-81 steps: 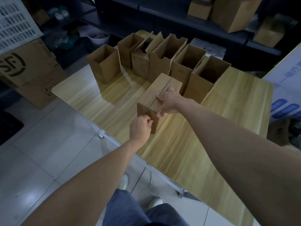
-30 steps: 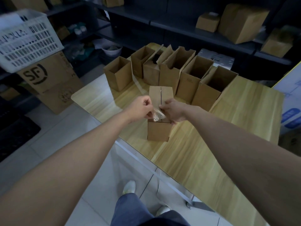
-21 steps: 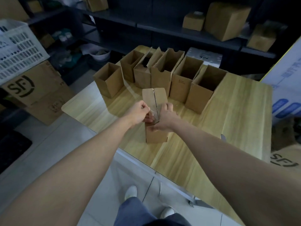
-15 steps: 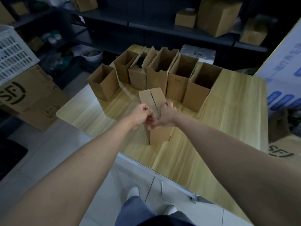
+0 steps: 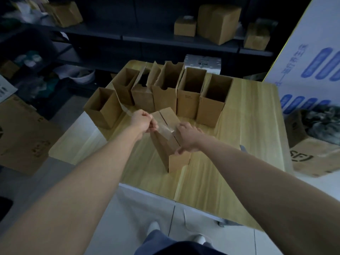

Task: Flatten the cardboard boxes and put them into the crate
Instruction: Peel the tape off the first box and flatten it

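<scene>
Head view, looking down over two bare forearms at a pale wood bench. Far left of the frame, a big brown carton with dark print lies on the floor.

Moving in, the left hand is just left of centre, with finger and thumb pinched together on a clear tape strip. One bit of the strip trails off up and left of that hand. The rest runs across to the right, onto the top of the closed box.

That box is pretty much dead centre, standing on end on the bench, and its top seam shows as a dark slit. The right hand is clamped on the box's upper right edge, fingers over the top and thumb down the side.

Behind it, across the upper middle, there's a row of six open boxes packed close together. The leftmost one sits a little forward of the others. Just behind the row is a white foam box, and above that dark shelving with a few more brown cartons on it.

Over on the right edge there's a white panel with blue print. Below it, on the floor, is an open floor carton with something dark inside, too blurry to make out.
</scene>
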Motion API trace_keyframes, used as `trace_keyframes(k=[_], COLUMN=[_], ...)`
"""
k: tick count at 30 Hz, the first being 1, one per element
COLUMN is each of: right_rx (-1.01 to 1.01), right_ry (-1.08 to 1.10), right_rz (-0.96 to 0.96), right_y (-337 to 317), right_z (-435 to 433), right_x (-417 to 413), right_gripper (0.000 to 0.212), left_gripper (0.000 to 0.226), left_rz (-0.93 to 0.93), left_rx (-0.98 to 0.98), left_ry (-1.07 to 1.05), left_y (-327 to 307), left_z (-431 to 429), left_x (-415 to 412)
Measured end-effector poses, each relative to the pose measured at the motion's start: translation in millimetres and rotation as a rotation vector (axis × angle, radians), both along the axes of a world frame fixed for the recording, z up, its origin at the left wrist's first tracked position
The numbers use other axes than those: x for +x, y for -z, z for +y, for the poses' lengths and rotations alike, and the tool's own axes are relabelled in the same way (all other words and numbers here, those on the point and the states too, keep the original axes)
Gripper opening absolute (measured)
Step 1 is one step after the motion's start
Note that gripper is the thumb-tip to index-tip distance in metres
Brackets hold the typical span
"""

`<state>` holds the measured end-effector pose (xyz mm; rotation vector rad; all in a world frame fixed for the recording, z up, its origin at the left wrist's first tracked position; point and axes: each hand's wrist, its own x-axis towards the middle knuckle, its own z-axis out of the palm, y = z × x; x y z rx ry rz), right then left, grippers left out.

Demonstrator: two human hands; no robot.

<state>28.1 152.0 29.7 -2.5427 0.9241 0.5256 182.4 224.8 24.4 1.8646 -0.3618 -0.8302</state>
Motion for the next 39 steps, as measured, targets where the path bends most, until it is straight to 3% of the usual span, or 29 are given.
trace_keyframes(k=[4, 7, 10, 17, 20, 26, 28, 31, 34, 39], right_rx=[0.156, 0.055, -0.073, -0.035, -0.030, -0.032, -0.001, -0.033, -0.059, -0.073], right_ry=[0.137, 0.299, 0.293, 0.050, 0.050, 0.057, 0.079, 0.046, 0.015, 0.002], right_rz=[0.065, 0.043, 0.020, 0.025, 0.043, 0.118, 0.059, 0.025, 0.070, 0.076], right_y=[-9.5, 2.6, 13.1, -1.5, -5.9, -7.0, -3.4, -0.7, -4.9, -6.7], right_z=[-7.9, 14.5, 27.4, -5.9, -18.8, -16.8, -12.9, -11.3, -13.8, -13.6], right_x=[15.1, 30.0, 34.8, 28.0, 25.4, 41.9, 48.1, 56.1, 60.3, 60.3], right_gripper=[0.097, 0.121, 0.117, 0.108, 0.108, 0.110, 0.111, 0.105, 0.102, 0.097], left_gripper=[0.010, 0.015, 0.017, 0.021, 0.017, 0.022, 0.021, 0.041, 0.033, 0.020], left_rz=[0.232, 0.372, 0.400, 0.265, 0.102, -0.090, -0.209, -0.439, -0.627, -0.550], left_rx=[-0.053, -0.116, -0.104, 0.001, 0.044, -0.013, 0.086, 0.297, 0.381, 0.364], left_ry=[0.050, 0.027, 0.028, -0.060, -0.085, 0.346, 0.479, 0.622, 0.696, 0.700], left_y=[-3.3, -5.7, -5.6, 1.7, 7.2, 2.3, 2.8, 5.8, 3.6, -5.8], left_z=[-0.7, -5.4, -9.9, -10.8, -2.9, 2.4, 1.0, 1.5, -2.8, 3.7], left_x=[4.2, 2.3, 5.3, 36.2, 57.9, 46.2, 43.7, 41.9, 34.3, 52.3])
